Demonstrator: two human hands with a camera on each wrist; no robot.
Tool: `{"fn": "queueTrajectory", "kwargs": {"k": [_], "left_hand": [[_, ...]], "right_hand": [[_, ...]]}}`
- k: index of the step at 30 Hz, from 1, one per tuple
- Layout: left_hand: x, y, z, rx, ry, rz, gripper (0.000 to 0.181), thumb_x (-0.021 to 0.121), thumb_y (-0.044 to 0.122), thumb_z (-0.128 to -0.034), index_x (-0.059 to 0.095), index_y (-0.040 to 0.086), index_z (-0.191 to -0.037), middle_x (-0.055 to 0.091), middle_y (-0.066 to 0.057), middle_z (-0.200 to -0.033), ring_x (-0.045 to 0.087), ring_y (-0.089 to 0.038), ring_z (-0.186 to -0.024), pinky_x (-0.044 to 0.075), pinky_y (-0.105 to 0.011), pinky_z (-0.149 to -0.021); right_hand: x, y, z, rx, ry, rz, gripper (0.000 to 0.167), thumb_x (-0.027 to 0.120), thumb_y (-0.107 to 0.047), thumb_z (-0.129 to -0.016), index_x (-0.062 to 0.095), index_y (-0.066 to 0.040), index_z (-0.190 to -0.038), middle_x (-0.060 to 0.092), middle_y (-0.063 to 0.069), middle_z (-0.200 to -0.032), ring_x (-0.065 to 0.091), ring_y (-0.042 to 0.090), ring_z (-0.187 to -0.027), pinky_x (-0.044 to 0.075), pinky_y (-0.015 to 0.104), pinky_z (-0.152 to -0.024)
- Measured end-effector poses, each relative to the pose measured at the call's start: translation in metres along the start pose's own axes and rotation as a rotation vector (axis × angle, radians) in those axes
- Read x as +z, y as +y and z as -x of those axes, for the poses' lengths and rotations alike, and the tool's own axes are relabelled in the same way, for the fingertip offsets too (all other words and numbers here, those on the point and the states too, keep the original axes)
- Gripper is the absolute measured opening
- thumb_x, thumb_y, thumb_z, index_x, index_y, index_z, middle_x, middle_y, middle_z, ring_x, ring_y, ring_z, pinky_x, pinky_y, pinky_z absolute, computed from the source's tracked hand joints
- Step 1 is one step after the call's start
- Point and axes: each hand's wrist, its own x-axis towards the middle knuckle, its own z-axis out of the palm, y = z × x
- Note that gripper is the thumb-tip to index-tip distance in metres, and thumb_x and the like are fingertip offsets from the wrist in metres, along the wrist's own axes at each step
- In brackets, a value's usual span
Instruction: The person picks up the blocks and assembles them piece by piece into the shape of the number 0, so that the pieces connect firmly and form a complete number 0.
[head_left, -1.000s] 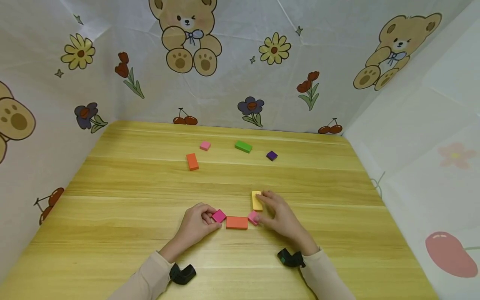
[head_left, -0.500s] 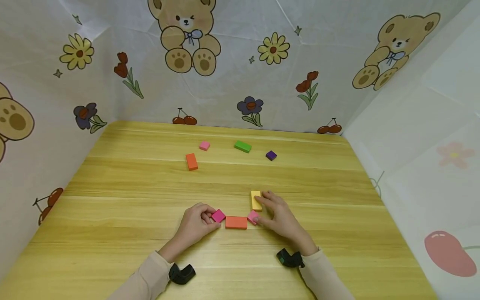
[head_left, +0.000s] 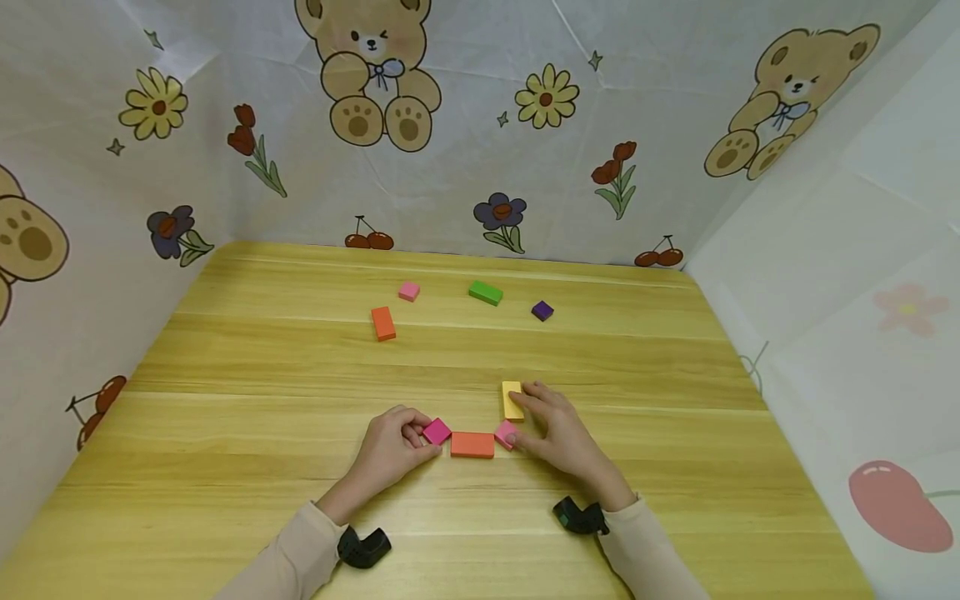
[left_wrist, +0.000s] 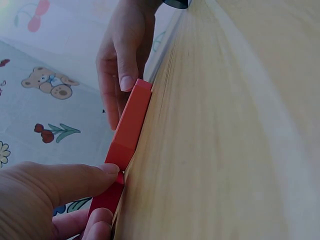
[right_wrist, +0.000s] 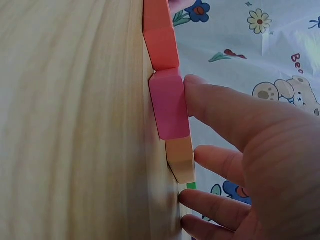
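My left hand pinches a magenta square block, with thumb and fingers at its sides. A flat orange block lies right beside it, corner meeting end. At that block's other end is a pink square block, touched by the thumb of my right hand. The index fingertip of the same hand rests on a yellow block standing lengthwise beyond the pink one. In the right wrist view the pink block sits between the orange and yellow ones, and the other fingers are extended on the tabletop.
Farther back on the wooden table lie a second orange block, another pink block, a green block and a dark purple block. Printed cloth walls rise behind the table and along both sides.
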Motion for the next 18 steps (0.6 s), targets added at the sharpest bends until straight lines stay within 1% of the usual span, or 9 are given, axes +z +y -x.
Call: {"fn": "queueTrajectory", "kwargs": {"k": [5,13,15,18], "left_hand": [[-0.0005,0.0008,0.0004,0.0,0.003,0.006,0.028,0.09,0.011,-0.0666,0.072,0.008,-0.089,0.06,0.004,-0.075,0.053,-0.001,-0.059,0.046,-0.019,-0.055],[-0.0022,0.0017,0.0001,-0.024,-0.014,0.013,0.028,0.089,0.011,-0.0668,0.073,0.009,-0.089,0.059,0.004,-0.076,0.054,-0.003,-0.06,0.047,-0.019,-0.057],[-0.0024,0.0015,0.0003,-0.019,-0.016,0.013,0.028,0.089,0.011,-0.0668,0.072,0.008,-0.089,0.059,0.005,-0.076,0.054,-0.003,-0.06,0.047,-0.019,-0.057],[-0.0021,0.0006,0.0006,0.011,-0.01,0.006,0.028,0.089,0.011,-0.0669,0.072,0.007,-0.089,0.059,0.004,-0.076,0.053,-0.002,-0.06,0.048,-0.019,-0.056]], "right_hand": [[0.0004,0.0005,-0.0003,-0.002,0.003,0.003,0.061,0.077,-0.03,-0.084,0.057,-0.008,-0.138,0.046,0.02,-0.147,0.033,0.043,-0.142,0.025,0.066,-0.111],[-0.0001,-0.0002,-0.0002,0.004,0.0,0.003,0.061,0.077,-0.031,-0.084,0.057,-0.009,-0.138,0.046,0.019,-0.148,0.033,0.042,-0.142,0.026,0.066,-0.111],[-0.0002,-0.0003,-0.0002,0.007,-0.001,0.003,0.061,0.077,-0.031,-0.084,0.057,-0.009,-0.138,0.046,0.019,-0.148,0.033,0.042,-0.142,0.026,0.066,-0.111],[0.0001,0.0002,-0.0003,0.004,-0.001,0.006,0.061,0.077,-0.031,-0.085,0.057,-0.009,-0.138,0.046,0.019,-0.148,0.033,0.042,-0.142,0.026,0.066,-0.111]]}}
